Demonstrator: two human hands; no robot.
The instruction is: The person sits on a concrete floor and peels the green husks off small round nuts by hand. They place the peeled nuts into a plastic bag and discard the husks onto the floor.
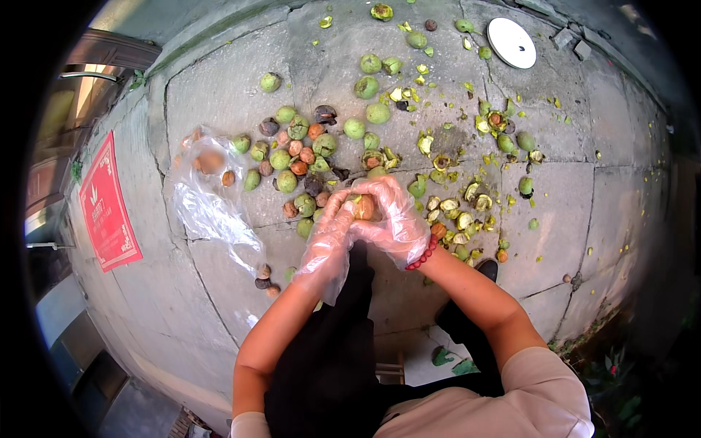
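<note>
Between my two gloved hands is a brown walnut (364,207) with a scrap of green husk on it. My left hand (332,230) grips it from the left, the thumb lying against the shell. From the right, my right hand (395,219) curls its fingers around the same walnut. Thin clear plastic gloves cover both hands, and a red bead bracelet (423,257) circles the right wrist. Just beyond the hands lies a pile of green-husked walnuts (280,160) mixed with bare brown ones (299,167). Broken husk pieces (465,220) are scattered to the right.
A clear plastic bag (211,197) with walnuts in it lies on the left of the concrete floor (219,109). Further left is a red printed mat (109,205) bearing writing. A white round lid-like disc (511,43) lies at the far right. My dark shoe (487,269) is beside the husks.
</note>
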